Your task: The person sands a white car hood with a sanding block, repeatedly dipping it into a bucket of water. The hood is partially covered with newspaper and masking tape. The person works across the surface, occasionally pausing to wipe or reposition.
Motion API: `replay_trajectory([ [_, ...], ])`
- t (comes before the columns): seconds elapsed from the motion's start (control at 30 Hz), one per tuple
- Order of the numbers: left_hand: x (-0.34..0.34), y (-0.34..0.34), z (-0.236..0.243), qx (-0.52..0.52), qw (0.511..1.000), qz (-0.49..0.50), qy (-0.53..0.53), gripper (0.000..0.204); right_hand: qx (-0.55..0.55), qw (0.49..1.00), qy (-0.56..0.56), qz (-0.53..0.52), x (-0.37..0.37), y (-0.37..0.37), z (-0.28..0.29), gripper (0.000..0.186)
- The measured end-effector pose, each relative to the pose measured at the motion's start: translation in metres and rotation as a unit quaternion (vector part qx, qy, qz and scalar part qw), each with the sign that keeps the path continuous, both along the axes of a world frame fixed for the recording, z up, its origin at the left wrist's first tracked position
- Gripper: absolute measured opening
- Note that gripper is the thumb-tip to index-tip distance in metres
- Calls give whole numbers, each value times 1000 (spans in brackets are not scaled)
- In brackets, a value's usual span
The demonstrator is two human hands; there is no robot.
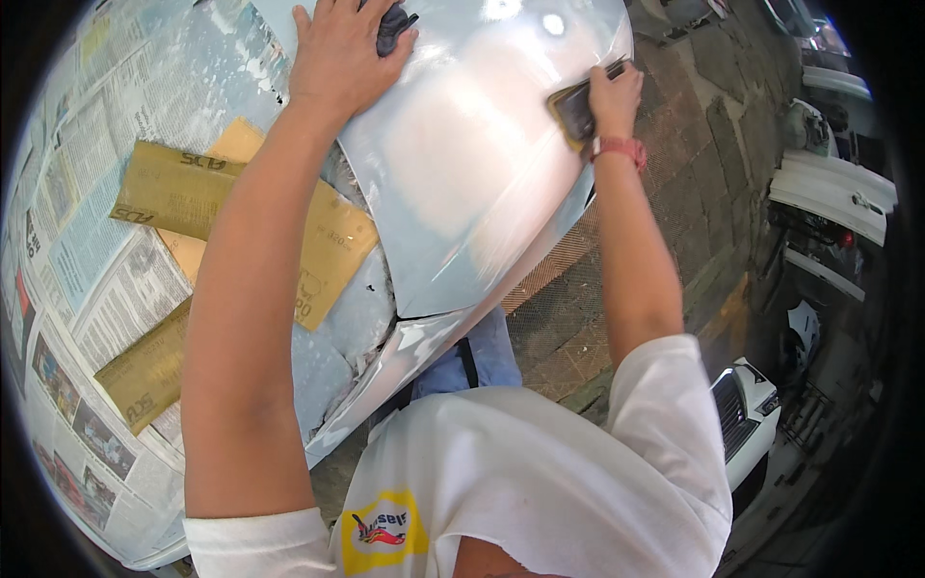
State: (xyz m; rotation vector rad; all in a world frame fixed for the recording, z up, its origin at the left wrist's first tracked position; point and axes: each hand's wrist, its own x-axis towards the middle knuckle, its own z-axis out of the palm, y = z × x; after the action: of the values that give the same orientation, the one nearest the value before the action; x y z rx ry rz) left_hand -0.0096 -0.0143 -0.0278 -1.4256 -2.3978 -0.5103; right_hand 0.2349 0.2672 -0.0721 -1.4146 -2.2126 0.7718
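Note:
A light blue-grey car body panel (409,270) with a broad pale, pinkish sanded patch lies in front of me. At the panel's right edge my right hand (617,101) grips a dark sanding block (575,114) with a yellowish edge, its face against the panel. My left hand (337,58) rests near the top of the panel, its outer finger spread. A small crumpled black piece (393,29) sits between its thumb and fingers; its exact kind is unclear. The fingertips run toward the top edge of view.
Tan sandpaper sheets (337,250) lie left of the panel under my left forearm, on newspaper-covered bodywork (77,222). Paving (674,164) runs along the right. Beyond it are a white car door (833,193) and a white car front with a dark grille (742,419).

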Motion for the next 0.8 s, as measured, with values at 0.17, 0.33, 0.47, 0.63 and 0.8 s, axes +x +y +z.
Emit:
replay_trajectory([
  [0.17, 1, 1, 2, 6, 1000, 2, 5, 45, 84, 981, 21, 172, 44, -227, 37, 79],
  [0.33, 1, 1, 2, -4, 1000, -5, -9, 44, 31, 989, 13, 144, 42, -178, 34, 79],
  [0.47, 2, 1, -1, 4, 1000, -6, -15, 44, -42, 992, 97, 71, 22, 12, -5, 81],
  [0.63, 2, 1, 0, 4, 1000, 5, -5, 44, 8, 992, 23, 121, 38, -79, 14, 80],
  [0.8, 1, 2, 6, 4, 1000, -12, -17, 43, 36, 983, 33, 176, 63, -156, 30, 79],
])
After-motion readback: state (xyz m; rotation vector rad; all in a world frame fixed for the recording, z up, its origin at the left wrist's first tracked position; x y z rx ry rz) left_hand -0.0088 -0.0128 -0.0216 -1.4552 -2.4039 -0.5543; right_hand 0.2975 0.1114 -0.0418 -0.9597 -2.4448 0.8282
